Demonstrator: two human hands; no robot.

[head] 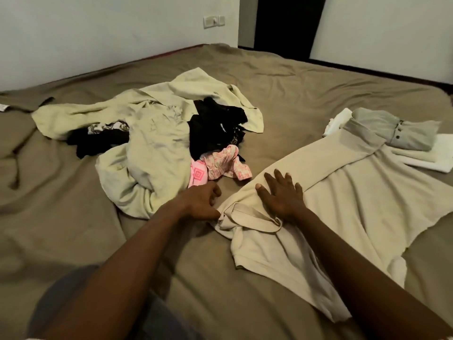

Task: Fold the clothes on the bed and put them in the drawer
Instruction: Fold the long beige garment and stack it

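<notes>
Bed (294, 77) bears clothes heap (147, 133), beige dress (343, 192), perhaps folded stack (404, 133).

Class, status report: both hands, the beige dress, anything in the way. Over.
Left hand pinching beige dress at strap end. Right hand flat on it. Unfolded clothes pile close beside, left.

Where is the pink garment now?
In the head view, the pink garment lies mid-bed at the near edge of the unfolded pile, just beyond the left hand.

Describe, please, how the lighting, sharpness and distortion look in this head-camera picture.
Head view: dim, warm light without glare; the dark doorway leans from wide-angle distortion; the beige dress under the right hand is fairly sharp; the near forearms are softly blurred.
</notes>
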